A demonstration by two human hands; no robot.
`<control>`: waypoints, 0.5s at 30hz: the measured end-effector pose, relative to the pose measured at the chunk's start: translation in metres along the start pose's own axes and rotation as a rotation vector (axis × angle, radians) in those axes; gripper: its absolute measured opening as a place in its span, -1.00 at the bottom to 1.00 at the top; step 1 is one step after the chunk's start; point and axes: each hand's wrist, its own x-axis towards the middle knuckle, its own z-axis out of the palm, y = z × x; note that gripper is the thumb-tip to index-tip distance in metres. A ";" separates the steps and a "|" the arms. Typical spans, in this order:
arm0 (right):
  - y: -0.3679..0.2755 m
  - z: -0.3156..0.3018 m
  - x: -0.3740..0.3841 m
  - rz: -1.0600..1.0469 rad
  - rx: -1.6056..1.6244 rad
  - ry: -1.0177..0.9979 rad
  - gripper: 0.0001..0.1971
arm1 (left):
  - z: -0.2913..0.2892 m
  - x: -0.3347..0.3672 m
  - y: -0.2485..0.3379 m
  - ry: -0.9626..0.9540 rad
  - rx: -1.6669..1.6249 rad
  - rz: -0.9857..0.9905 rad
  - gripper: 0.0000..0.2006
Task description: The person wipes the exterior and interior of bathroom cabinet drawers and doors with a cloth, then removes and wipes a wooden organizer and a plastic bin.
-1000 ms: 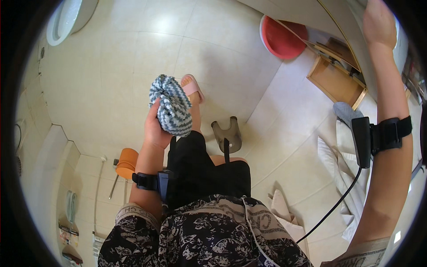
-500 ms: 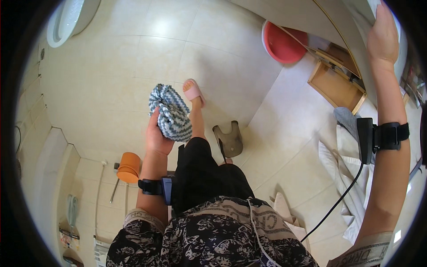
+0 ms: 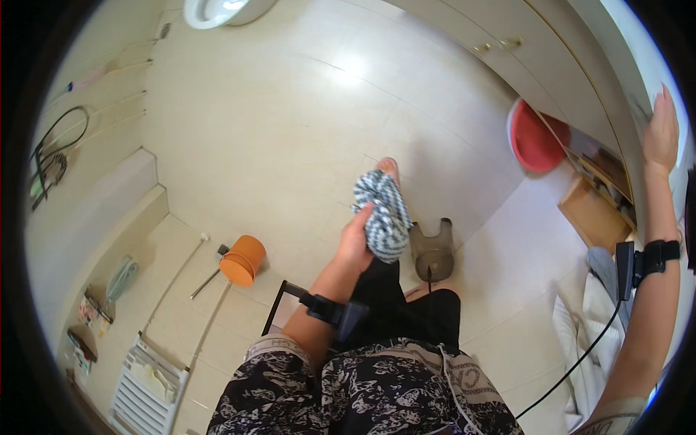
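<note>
A bunched cloth (image 3: 384, 216), striped blue-grey and white and fluffy like a towel, hangs over the floor in front of my body. My left hand (image 3: 358, 235) is closed round its near side, thumb on top. Far to the right, my right hand (image 3: 660, 138) is stretched out with straight fingers and nothing in it. It lies beside or against a pale surface (image 3: 629, 69) at the cabinet's edge; whether it touches cannot be made out. Both wrists wear black straps with small devices.
Cream cabinet doors (image 3: 464, 22) stand at the upper right, with a red basin (image 3: 533, 141) and an open wooden drawer (image 3: 594, 214) below. A grey-brown stool (image 3: 433, 254) is near my legs. An orange bucket (image 3: 241, 261), white rack (image 3: 148, 388) and white toilet (image 3: 225, 11) are leftward. White cloths (image 3: 580, 341) hang at right.
My view has turned, so the room's things sit further right and lower, while the toilet is higher. My left hand with the cloth has moved right; my right hand shows lower, still stretched out.
</note>
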 end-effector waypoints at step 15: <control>0.036 0.063 -0.002 0.056 -0.049 -0.080 -0.51 | -0.007 0.012 -0.026 0.008 -0.186 0.084 -0.54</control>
